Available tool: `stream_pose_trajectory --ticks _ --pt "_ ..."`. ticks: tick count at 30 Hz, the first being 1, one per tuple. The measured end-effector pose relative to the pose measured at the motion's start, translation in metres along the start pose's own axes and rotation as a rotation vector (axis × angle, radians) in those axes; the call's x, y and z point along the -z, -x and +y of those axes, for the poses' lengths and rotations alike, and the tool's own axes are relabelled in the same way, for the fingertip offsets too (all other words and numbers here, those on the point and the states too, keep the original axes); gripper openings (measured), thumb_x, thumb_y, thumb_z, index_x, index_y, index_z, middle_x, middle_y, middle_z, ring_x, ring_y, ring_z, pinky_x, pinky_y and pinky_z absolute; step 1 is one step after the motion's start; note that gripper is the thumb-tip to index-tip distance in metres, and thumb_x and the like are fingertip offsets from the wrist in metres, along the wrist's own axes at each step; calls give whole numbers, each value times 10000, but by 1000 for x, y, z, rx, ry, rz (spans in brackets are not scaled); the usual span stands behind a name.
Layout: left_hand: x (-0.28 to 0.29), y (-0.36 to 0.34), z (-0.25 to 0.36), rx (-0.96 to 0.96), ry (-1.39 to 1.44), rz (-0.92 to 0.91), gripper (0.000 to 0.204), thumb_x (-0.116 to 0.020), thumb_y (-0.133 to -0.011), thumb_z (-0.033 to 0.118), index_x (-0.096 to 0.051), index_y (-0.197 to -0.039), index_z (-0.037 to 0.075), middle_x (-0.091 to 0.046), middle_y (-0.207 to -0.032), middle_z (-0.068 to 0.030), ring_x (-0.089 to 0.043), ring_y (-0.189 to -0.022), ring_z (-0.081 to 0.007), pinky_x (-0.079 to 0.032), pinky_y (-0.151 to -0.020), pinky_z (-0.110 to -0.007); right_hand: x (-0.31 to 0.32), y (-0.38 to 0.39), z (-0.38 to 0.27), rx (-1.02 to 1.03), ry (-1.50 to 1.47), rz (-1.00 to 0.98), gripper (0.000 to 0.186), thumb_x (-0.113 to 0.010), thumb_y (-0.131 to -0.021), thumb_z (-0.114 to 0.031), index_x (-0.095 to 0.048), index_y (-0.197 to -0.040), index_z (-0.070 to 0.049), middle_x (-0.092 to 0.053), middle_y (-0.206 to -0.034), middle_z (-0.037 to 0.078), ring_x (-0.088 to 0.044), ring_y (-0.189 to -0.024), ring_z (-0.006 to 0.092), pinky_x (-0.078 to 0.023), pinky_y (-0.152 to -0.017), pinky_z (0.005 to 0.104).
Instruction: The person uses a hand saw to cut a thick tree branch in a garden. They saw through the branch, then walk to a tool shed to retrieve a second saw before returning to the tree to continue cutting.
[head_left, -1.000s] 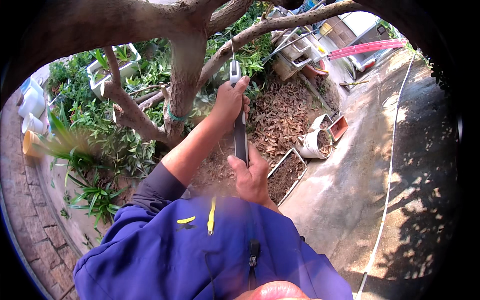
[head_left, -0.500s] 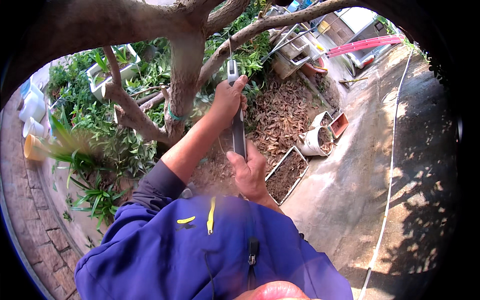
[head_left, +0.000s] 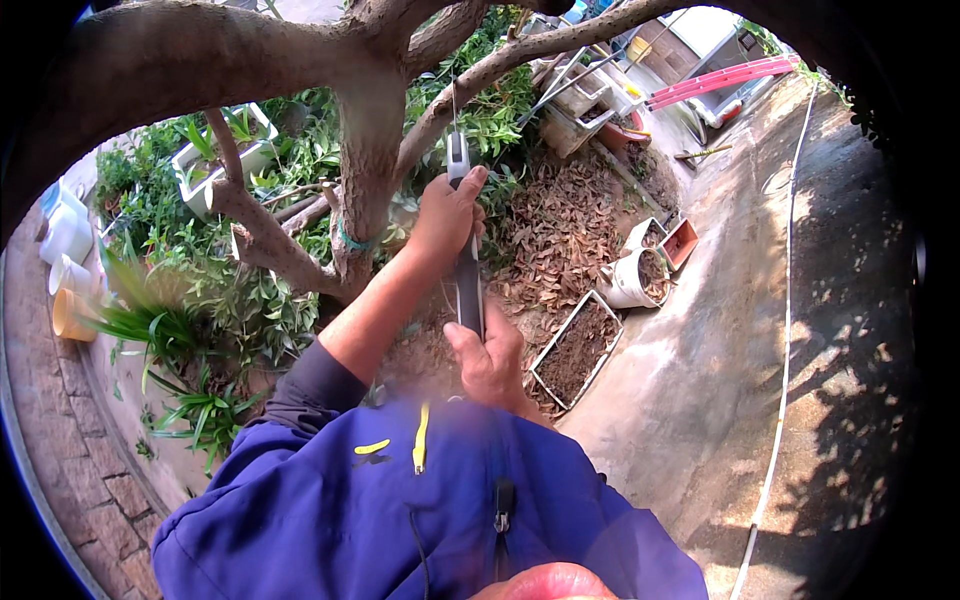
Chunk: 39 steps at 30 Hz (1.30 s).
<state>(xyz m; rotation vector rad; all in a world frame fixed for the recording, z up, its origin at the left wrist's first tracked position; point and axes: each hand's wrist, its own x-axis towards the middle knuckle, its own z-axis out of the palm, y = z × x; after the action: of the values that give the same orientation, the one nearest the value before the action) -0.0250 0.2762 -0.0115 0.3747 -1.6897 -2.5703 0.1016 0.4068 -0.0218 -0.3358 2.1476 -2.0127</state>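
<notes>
Both my hands are wrapped round the long grey-and-black handle of a hand saw. My left hand is closed on the upper part of the handle, near its light grey head. Lower down, nearer my body, my right hand grips the end of it. The thin blade, seen almost edge-on, points away from me and reaches up to a slanting tree branch. I cannot tell whether its teeth are in the wood. Left of the saw stands the tree trunk, with a green tie round it.
Cut branch stubs stick out at left above leafy plants. On the right lie a soil-filled planter, a white bucket and dry leaves. A pale hose runs along the concrete. Pink poles lie at the far right.
Both hands and the saw have drawn back toward my body and slightly left. My grip on the handle looks the same.
</notes>
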Motion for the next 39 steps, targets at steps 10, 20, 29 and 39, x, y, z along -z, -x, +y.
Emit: stream_pose_trajectory --ticks 10,20,29,39 --pt "9 -14 -7 58 108 -67 335 -586 -981 398 -425 -1011 107 -485 -699 -22 -487 -506 -101 -441 -418 -281 -8 -11 2 64 182 65 318 -625 -880 -76 -568 -1171 38 -578 -702 49 -565 -617 126 -479 -586 307" --pt "7 -11 -7 104 137 -53 166 -590 -922 121 -453 -852 61 -487 -671 -36 -490 -497 -128 -451 -417 -310 -2 -10 7 75 334 60 286 -655 -856 -136 -559 -1071 25 -604 -701 148 -639 -637 253 -499 -596 372" --pt "-1 -32 -11 32 147 -10 189 -565 -902 101 -472 -742 61 -487 -642 -33 -491 -479 -134 -451 -408 -310 14 -35 17 110 347 39 244 -656 -832 -138 -551 -976 30 -603 -690 188 -635 -631 332 -490 -593 416" --pt "-12 -3 -17 91 120 22 143 -565 -890 86 -457 -801 56 -494 -649 -44 -497 -473 -133 -451 -390 -321 20 -4 9 75 354 49 225 -630 -837 -129 -567 -964 47 -614 -691 118 -583 -594 213 -466 -552 366"
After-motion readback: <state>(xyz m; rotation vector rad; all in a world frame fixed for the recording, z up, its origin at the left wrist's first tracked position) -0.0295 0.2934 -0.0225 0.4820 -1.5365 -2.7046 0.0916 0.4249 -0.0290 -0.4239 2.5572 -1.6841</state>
